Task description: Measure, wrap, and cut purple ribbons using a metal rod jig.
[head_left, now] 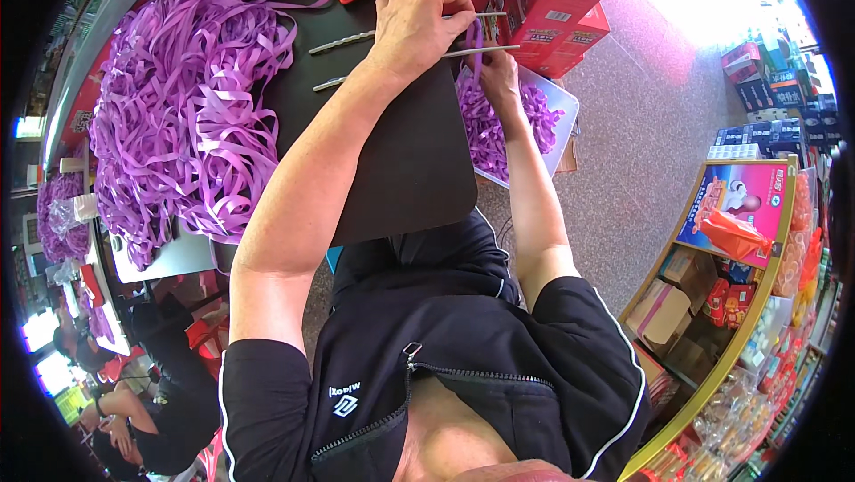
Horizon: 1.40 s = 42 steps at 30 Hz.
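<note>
Purple ribbon (476, 41) winding on two metal rods (356, 38): left hand (419, 23) grips rods, right hand (499, 68) at 3 o'clock pinches ribbon; next wrap likely needs tension.

Head view — steeply downward, close.

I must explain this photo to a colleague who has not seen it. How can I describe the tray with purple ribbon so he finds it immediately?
Start at the black table that the person leans over. Just past its right edge, under the right hand, sits a pale tray holding a small heap of purple ribbon. Unlike the big loose ribbon pile on the table's left side, this heap is small and contained in a tray.
</note>
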Tool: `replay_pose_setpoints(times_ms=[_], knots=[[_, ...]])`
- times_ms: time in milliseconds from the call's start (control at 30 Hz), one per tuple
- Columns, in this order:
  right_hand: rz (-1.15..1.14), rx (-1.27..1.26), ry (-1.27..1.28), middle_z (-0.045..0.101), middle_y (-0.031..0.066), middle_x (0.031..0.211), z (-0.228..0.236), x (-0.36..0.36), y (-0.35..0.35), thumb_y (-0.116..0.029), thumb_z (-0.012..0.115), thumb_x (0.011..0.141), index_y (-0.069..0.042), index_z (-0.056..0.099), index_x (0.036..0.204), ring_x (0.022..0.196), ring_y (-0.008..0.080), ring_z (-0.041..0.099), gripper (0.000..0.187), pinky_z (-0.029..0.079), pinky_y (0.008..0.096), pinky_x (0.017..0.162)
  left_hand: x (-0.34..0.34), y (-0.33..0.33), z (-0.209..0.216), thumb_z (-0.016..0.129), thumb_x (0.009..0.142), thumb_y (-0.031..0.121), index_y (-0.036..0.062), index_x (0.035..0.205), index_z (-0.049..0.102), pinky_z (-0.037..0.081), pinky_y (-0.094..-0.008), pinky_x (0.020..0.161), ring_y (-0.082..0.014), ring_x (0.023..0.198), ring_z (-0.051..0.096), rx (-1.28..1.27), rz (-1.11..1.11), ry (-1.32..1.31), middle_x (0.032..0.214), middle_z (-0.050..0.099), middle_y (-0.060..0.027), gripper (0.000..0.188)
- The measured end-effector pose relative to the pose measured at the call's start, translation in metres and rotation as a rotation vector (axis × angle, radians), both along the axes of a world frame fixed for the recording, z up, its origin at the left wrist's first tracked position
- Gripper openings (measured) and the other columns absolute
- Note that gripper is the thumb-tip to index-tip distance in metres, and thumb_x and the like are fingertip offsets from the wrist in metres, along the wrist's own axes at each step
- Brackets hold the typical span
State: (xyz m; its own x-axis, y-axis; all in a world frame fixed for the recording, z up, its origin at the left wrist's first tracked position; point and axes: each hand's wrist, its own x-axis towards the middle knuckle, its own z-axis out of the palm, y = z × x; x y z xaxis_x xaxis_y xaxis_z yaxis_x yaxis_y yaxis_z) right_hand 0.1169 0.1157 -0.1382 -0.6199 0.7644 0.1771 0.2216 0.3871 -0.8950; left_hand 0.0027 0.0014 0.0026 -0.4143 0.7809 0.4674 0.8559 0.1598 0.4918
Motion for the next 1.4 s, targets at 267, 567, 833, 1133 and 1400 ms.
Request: replay_pose_setpoints(times_ms=[267, 567, 833, 1133, 1400], knots=[[0.087, 0.001, -0.1, 0.066, 0.0148, 0.092, -0.091, 0.02, 0.004, -0.024, 0.066, 0.083, -0.008, 0.07, 0.099, 0.086, 0.031, 0.065, 0.022, 0.049, 0.0362, 0.076, -0.002, 0.0, -0.001, 0.068, 0.08, 0.026, 0.0109, 0.087, 0.071, 0.042, -0.0407, 0.093, -0.0283, 0.105, 0.058, 0.011, 0.006, 0.052, 0.108, 0.067, -0.0054, 0.017], [0.071, -0.096, -0.027, 0.066, 0.008, 0.085, -0.14, 0.06, -0.023, -0.024, 0.073, 0.081, -0.006, 0.072, 0.092, 0.079, 0.019, 0.062, 0.022, 0.048, 0.0298, 0.072, 0.007, -0.001, 0.022, 0.068, 0.079, 0.024, 0.0076, 0.087, 0.072, 0.044, -0.0419, 0.092, -0.0311, 0.107, 0.058, -0.036, -0.077, -0.061, 0.112, 0.065, -0.012, 0.018], [-0.08, -0.467, 0.55, 0.06, 0.0007, 0.086, -0.093, 0.066, -0.034, -0.016, 0.071, 0.083, -0.002, 0.071, 0.089, 0.078, 0.0093, 0.054, 0.015, 0.04, 0.0222, 0.069, 0.012, -0.002, 0.022, 0.069, 0.077, 0.016, 0.0031, 0.085, 0.071, 0.045, -0.0422, 0.091, -0.0337, 0.103, 0.059, -0.008, -0.038, -0.062, 0.108, 0.065, -0.0162, 0.015], [-0.164, -0.986, 0.518, 0.066, 0.0021, 0.081, -0.103, 0.078, -0.005, -0.013, 0.067, 0.087, -0.001, 0.067, 0.102, 0.061, 0.004, 0.053, 0.019, 0.039, 0.0148, 0.054, 0.013, -0.001, 0.021, 0.069, 0.077, 0.016, 0.0029, 0.085, 0.071, 0.046, -0.0414, 0.09, -0.033, 0.103, 0.06, 0.002, -0.041, -0.069, 0.107, 0.065, -0.0169, 0.015], [-0.147, -0.565, 0.223, 0.07, 0.0066, 0.085, -0.139, 0.085, -0.014, -0.019, 0.07, 0.084, 0.002, 0.069, 0.099, 0.075, 0.0115, 0.063, 0.026, 0.049, 0.0235, 0.069, 0.014, 0.0, 0.023, 0.069, 0.078, 0.016, 0.0031, 0.085, 0.071, 0.046, -0.0417, 0.09, -0.0338, 0.104, 0.06, -0.014, -0.052, -0.08, 0.109, 0.065, -0.0178, 0.015]])
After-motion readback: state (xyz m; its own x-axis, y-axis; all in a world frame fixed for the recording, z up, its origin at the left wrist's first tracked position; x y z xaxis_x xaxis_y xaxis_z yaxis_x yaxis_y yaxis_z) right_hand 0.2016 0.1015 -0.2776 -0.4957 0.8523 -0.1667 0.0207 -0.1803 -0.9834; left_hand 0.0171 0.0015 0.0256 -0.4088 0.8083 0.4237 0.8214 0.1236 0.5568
